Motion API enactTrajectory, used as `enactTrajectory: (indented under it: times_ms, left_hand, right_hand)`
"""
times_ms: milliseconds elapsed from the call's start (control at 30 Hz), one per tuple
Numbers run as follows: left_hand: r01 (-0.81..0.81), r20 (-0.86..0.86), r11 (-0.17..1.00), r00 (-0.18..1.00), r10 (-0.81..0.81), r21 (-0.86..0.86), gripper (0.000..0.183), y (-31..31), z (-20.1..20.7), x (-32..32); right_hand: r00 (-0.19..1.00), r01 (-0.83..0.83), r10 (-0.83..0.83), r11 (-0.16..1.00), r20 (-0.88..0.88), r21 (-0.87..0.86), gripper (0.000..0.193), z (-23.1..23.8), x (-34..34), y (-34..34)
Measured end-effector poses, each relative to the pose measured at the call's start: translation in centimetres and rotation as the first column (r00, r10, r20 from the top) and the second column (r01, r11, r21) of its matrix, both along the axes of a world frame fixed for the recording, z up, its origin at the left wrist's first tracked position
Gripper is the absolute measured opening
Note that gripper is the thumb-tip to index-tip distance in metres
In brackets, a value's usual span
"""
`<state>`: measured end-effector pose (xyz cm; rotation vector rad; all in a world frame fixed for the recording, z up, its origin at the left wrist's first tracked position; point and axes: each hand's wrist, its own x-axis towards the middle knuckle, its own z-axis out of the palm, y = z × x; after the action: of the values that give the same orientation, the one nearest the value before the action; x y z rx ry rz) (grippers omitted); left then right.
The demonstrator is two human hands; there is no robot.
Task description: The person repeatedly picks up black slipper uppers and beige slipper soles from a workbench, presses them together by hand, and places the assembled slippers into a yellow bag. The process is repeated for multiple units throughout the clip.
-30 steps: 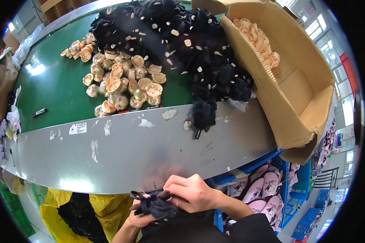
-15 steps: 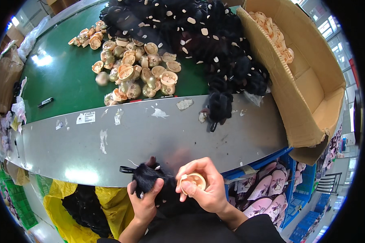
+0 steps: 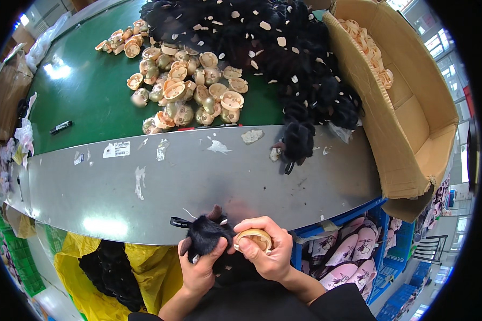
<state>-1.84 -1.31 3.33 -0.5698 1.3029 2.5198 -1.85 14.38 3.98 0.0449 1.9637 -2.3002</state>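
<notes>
My left hand (image 3: 200, 272) is closed around a small black plush piece (image 3: 204, 235) with brown ears and a black loop tag sticking out on its left. My right hand (image 3: 270, 249) pinches a hollow beige plastic shell (image 3: 256, 238), its open side tilted up. The shell and the plush are side by side, close together, just off the front edge of the grey metal table strip (image 3: 182, 187). Whether they touch I cannot tell. Another black plush piece (image 3: 297, 142) lies on the far side of that strip.
Beige plastic shells (image 3: 175, 88) lie heaped on the green table top (image 3: 85, 101), beside a big pile of black plush pieces (image 3: 241, 37). A cardboard box (image 3: 412, 115) stands at the right. Below are a yellow bag (image 3: 152, 267) and a blue crate (image 3: 384, 222) holding pink slippers (image 3: 351, 251).
Both hands have shifted slightly in view. The shell has turned so its opening faces more upward, and it is nearer the plush piece.
</notes>
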Motion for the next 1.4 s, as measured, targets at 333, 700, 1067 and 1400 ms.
enactTrajectory:
  times_ms: [333,700,1067,1400]
  left_hand:
    - [0.057,-0.115,0.988,0.991,-0.074,-0.140,0.021,-0.8,-0.9,0.9]
    - [0.095,-0.310,0.829,0.899,-0.309,-0.551,0.024,-2.7,-2.1,0.6]
    - [-0.056,-0.307,0.913,0.949,-0.077,-0.404,0.020,-7.9,-5.2,3.2]
    - [-0.277,-0.235,0.896,0.951,0.202,-0.348,0.022,-9.8,-2.8,5.0]
  right_hand:
    - [0.962,0.110,-0.028,0.951,-0.272,0.291,0.025,-0.3,-0.6,-0.4]
    - [0.755,0.368,0.153,0.707,-0.638,0.604,0.024,-2.9,-2.5,-2.5]
    - [0.610,0.017,0.387,0.866,-0.692,0.500,0.023,1.0,-4.7,-10.8]
    - [0.720,-0.278,0.524,0.818,-0.454,0.503,0.026,0.3,-4.2,-11.5]
